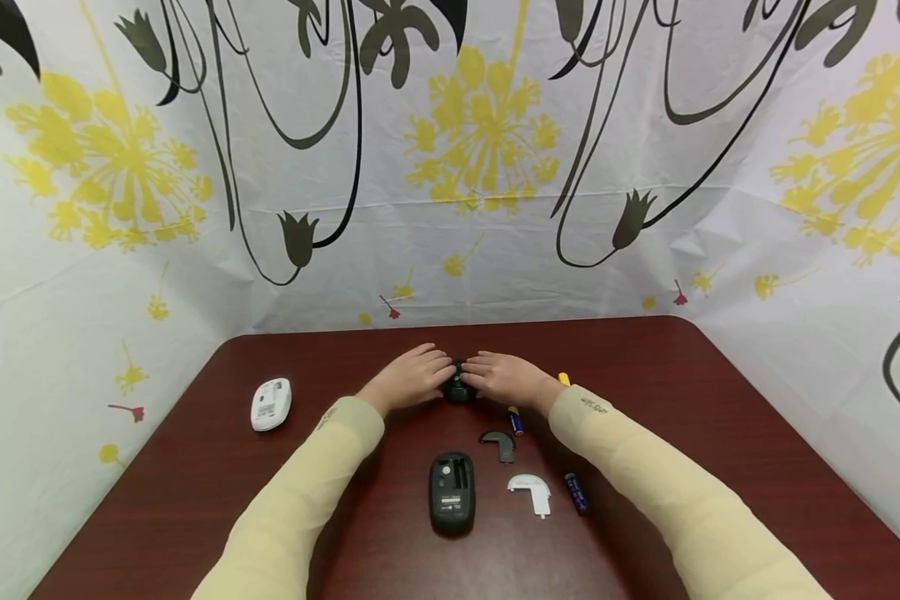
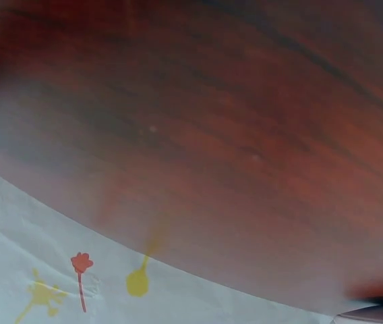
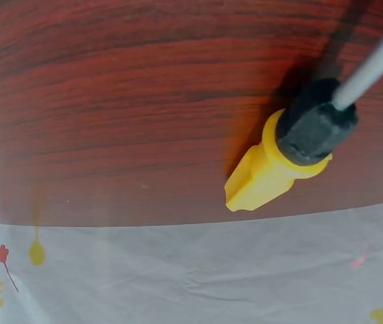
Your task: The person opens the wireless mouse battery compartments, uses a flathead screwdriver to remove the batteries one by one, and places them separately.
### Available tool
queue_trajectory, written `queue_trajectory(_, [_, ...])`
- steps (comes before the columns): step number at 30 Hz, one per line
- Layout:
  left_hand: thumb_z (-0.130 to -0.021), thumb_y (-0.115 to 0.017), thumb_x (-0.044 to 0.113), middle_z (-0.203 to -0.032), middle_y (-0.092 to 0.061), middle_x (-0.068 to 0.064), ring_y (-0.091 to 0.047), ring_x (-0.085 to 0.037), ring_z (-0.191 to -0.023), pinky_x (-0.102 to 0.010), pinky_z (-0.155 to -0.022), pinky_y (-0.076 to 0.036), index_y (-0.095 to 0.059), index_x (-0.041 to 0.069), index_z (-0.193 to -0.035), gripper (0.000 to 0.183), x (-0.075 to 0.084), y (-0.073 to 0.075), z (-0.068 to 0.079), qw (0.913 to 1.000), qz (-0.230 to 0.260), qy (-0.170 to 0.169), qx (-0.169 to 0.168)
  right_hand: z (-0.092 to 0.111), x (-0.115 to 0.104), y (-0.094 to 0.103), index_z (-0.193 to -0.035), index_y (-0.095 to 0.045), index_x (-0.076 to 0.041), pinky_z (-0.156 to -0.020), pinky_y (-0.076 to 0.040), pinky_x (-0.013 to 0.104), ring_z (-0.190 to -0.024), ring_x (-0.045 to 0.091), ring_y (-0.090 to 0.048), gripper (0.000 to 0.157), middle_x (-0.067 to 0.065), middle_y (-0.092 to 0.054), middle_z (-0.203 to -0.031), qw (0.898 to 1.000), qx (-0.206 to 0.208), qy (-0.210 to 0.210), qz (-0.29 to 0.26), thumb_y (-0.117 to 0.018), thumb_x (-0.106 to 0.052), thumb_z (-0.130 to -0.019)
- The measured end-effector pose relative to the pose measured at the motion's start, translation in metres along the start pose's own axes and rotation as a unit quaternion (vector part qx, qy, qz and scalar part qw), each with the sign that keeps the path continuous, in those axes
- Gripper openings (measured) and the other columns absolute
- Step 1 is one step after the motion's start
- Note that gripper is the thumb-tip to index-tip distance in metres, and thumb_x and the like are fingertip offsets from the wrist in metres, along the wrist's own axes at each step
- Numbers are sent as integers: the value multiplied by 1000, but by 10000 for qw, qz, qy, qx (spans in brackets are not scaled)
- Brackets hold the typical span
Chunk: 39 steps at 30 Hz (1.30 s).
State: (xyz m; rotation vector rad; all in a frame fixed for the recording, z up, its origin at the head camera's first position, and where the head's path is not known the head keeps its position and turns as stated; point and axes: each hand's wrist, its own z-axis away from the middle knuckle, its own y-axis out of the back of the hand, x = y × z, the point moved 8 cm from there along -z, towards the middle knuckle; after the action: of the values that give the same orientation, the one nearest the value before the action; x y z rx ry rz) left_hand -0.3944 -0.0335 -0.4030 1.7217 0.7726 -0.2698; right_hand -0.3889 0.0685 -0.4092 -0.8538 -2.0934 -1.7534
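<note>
At the far middle of the table both hands meet at a small black object [image 1: 459, 386] with pale markings, which looks like a computer mouse. My left hand [image 1: 411, 377] holds its left side, and my right hand [image 1: 508, 379] grips it from the right; fingers cover much of it, and the thumbs are hard to make out. Nearer lies a black mouse [image 1: 452, 493], underside up, its battery slot uncovered. Beside that are a black battery cover [image 1: 502, 446], a white battery cover [image 1: 534, 492] and two blue batteries, one near [image 1: 576, 493] and one farther battery [image 1: 516, 421].
A white mouse [image 1: 272, 404] lies underside up at the left. Behind the right wrist is a yellow-handled screwdriver [image 3: 272, 172] with a black collar and grey shaft. Patterned cloth [image 1: 487, 275] hangs behind the dark red table [image 1: 330, 550].
</note>
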Motion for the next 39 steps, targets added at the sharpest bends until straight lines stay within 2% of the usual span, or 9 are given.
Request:
queue_trajectory(13, [-86, -76, 31, -117, -66, -10, -60, -23, -113, -41, -104, -42, -65, 5, -121, 45, 5, -2, 2, 9996, -230, -135, 11, 1, 0, -3, -126, -62, -4, -101, -44, 38, -114, 20, -60, 44, 10, -65, -122, 9997, -238, -35, 50, -71, -26, -90])
queue_trajectory(19, [-89, -72, 30, -119, -67, -9, -60, -21, -113, -40, -104, -42, -65, 4, -124, 44, 7, -5, 3, 9991, -353, -166, -178, 0, 0, -1, -126, -64, -6, -99, -46, 37, -111, 18, -62, 44, 8, -66, -121, 9996, -247, -105, -20, -71, -29, -88])
queue_trajectory(27, [-91, -70, 29, -120, -66, -7, -60, -18, -113, -39, -105, -41, -64, 6, -126, 42, 10, -6, 1, 9978, -564, -285, -224, 2, -1, -3, -128, -63, -7, -102, -44, 40, -113, 18, -61, 43, 7, -65, -122, 9994, -328, -93, 103, -68, -29, -91])
queue_trajectory(34, [-94, -66, 32, -124, -64, -7, -58, -17, -117, -37, -108, -36, -62, 6, -130, 44, 10, -7, 3, 9961, -774, -224, -360, 4, 1, -2, -130, -61, -5, -103, -43, 39, -115, 19, -60, 43, 9, -64, -125, 9992, -360, -103, 138, -68, -24, -92])
queue_trajectory(39, [-95, -65, 28, -125, -64, -8, -58, -19, -118, -36, -108, -37, -61, 5, -130, 43, 11, -5, 3, 9968, -732, -163, -284, 8, 1, -4, -133, -57, -2, -104, -42, 40, -118, 20, -58, 46, 13, -62, -127, 9991, -385, -168, 49, -68, -17, -91])
